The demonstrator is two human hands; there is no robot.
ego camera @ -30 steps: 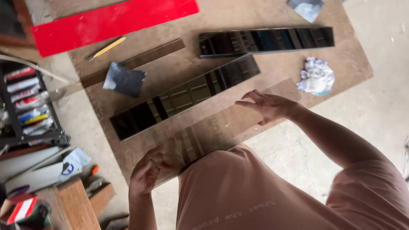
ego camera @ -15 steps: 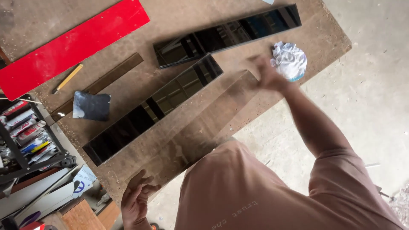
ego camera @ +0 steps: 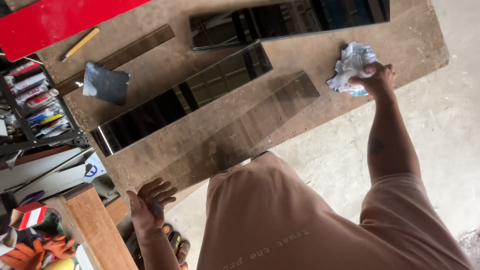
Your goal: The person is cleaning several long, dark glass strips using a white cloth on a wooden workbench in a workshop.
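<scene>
The right hand (ego camera: 376,80) clasps a crumpled white paper wad (ego camera: 350,65) on the brown board (ego camera: 415,45), just beyond the far end of the long clear glass strip (ego camera: 240,130). The left hand (ego camera: 149,205) hangs open, empty, off its near end.

Top mirror strip (ego camera: 290,20) cut off by frame edge; rack tubes (ego camera: 30,95) prob. too small to tell.

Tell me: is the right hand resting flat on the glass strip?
No, the right hand grips the crumpled paper wad on the board, clear of the glass strip.
</scene>
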